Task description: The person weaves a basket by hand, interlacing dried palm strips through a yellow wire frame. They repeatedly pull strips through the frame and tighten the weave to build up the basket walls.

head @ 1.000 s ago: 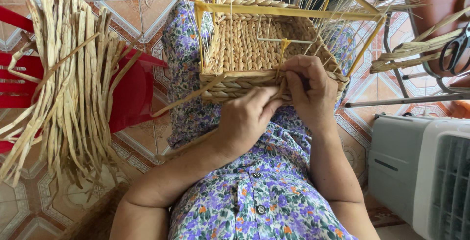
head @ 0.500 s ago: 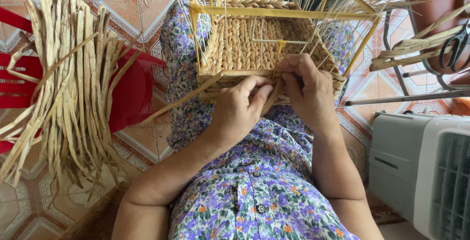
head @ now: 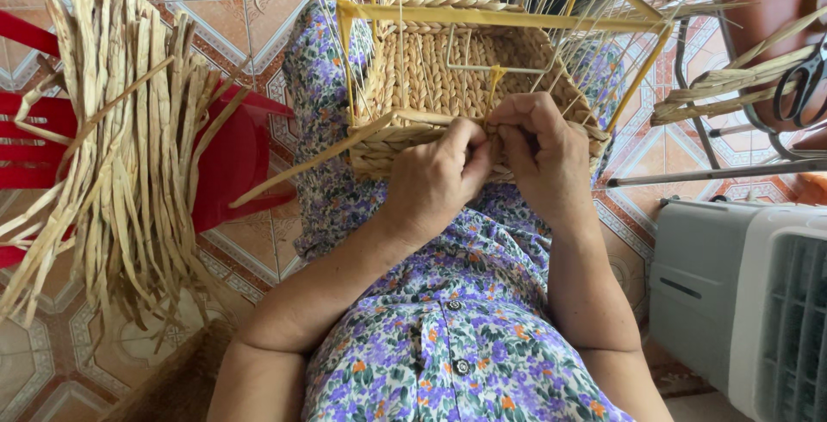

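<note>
Both hands' grip on woven basket [head: 448,77], patterned floor tiles [head: 233,9]

Left hand [head: 435,183] shifted right along near rim of woven basket [head: 448,77], now touching right hand [head: 538,159]. Both hands raised slightly onto rim edge, fingers pinched together at same spot. Loose straw strand [head: 301,168] trailing left now angled lower. Basket tilted marginally toward person.

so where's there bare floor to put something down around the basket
Bare tile shows beyond the dried straw bundle, left of the woven basket. A smaller patch lies beside the red stool. Right is crowded: metal rack, scissors, grey appliance. Both hands, left and right, fill the basket's near edge.
</note>
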